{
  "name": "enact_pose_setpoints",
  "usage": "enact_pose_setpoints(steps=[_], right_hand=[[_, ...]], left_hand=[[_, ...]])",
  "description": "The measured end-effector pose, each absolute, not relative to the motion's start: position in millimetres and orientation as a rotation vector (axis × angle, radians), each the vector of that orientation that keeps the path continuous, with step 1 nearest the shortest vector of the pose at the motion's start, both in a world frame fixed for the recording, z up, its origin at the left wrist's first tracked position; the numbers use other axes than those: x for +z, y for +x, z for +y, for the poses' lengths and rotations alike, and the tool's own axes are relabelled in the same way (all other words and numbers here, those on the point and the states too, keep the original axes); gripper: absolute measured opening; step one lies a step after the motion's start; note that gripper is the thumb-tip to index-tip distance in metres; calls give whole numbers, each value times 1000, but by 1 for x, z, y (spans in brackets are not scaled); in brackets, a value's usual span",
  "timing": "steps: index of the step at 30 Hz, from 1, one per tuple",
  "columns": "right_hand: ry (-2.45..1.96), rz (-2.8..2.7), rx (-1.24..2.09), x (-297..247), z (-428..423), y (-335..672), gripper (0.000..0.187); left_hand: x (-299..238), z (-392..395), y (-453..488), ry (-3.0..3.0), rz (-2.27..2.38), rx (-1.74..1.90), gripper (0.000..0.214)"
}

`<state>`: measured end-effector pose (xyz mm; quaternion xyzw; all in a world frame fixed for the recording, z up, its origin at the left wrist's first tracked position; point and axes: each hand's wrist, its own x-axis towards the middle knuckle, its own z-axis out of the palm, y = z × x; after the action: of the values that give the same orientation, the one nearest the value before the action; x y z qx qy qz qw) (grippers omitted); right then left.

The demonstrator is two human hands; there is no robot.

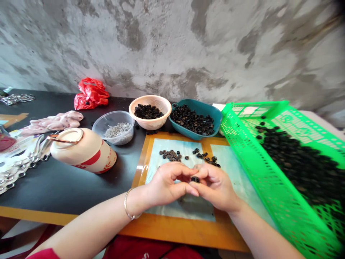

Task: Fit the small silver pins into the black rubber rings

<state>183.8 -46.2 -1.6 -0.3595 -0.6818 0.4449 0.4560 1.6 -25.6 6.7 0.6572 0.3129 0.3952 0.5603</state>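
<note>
Close together over the light work mat (188, 212), my left hand (169, 183) and my right hand (215, 183) both pinch one small round black part (195, 179) between thumbs and fingertips. The fingers hide some of it, so its exact kind cannot be made out. Just beyond my left hand lies a cluster of small brown-black discs with centre holes (171, 155). Past my right hand sit several loose black rings (206, 157) on the same mat.
Behind the mat stand a pale bowl (150, 124) and a teal basin (185, 133) of black parts, plus a clear bowl (98, 124) of small metal pins. A green crate (258, 172) borders the right. To the left are a cream bottle (83, 153), gloves (55, 122) and a red bag (91, 94).
</note>
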Motion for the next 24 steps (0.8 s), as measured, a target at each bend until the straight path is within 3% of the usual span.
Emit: enact_pose_setpoints(steps=[6, 9, 13, 16, 19, 21, 24], right_hand=[[-872, -1728, 998, -7, -45, 183, 14], [-837, -1741, 978, -8, -39, 184, 19], [-793, -1290, 927, 14, -27, 211, 24], [-639, -815, 846, 38, -16, 247, 44], [-637, -675, 883, 43, -7, 262, 57], [-741, -784, 988, 33, -8, 249, 48], [-1109, -1270, 1072, 7, -17, 208, 16]], left_hand=[[12, -25, -1, 1515, 698, 935, 37], [15, -13, -6, 1479, 665, 886, 44], [16, 16, -25, 1739, 961, 783, 28], [17, 36, -43, 2051, 1312, 540, 21], [18, 43, -56, 2158, 1434, 256, 22], [20, 42, -59, 2180, 1376, 108, 22], [20, 39, -59, 2201, 1277, -16, 23]])
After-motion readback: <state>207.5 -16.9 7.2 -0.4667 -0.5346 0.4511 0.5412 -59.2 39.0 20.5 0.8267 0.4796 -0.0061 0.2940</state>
